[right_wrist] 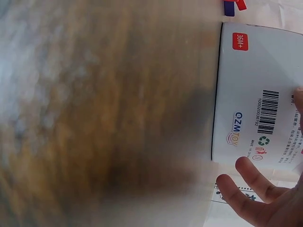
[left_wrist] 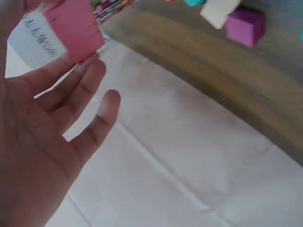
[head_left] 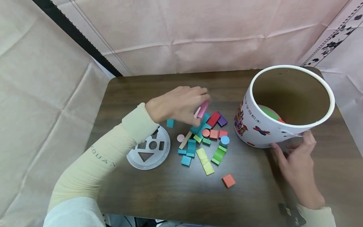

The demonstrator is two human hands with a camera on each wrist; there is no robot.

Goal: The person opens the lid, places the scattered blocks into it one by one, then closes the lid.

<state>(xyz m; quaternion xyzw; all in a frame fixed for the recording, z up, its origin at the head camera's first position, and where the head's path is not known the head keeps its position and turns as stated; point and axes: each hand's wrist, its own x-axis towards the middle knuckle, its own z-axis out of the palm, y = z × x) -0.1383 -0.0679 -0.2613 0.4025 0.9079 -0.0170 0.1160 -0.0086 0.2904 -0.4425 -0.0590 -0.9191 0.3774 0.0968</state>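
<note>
My left hand [head_left: 181, 102] is raised over the pile of blocks and pinches a flat pink block [head_left: 203, 109] between thumb and fingers. In the left wrist view, the pink block [left_wrist: 75, 30] sits at the fingertips while the little finger stands apart. My right hand [head_left: 300, 164] rests against the lower side of a white printed bucket [head_left: 262, 129], its thumb near the base. Two fingers [right_wrist: 253, 179] reach out beside the bucket in the right wrist view. Inside the bucket lies a green round piece [head_left: 267, 112] with a bit of red.
Beneath the left hand, coloured wooden blocks [head_left: 191, 148] lie loosely piled. A translucent lid [head_left: 161, 157] with shaped holes is beside them. One orange block [head_left: 228, 180] lies apart, nearer the front. Pale cloth [head_left: 184, 41] hangs behind the wooden table [head_left: 170, 195].
</note>
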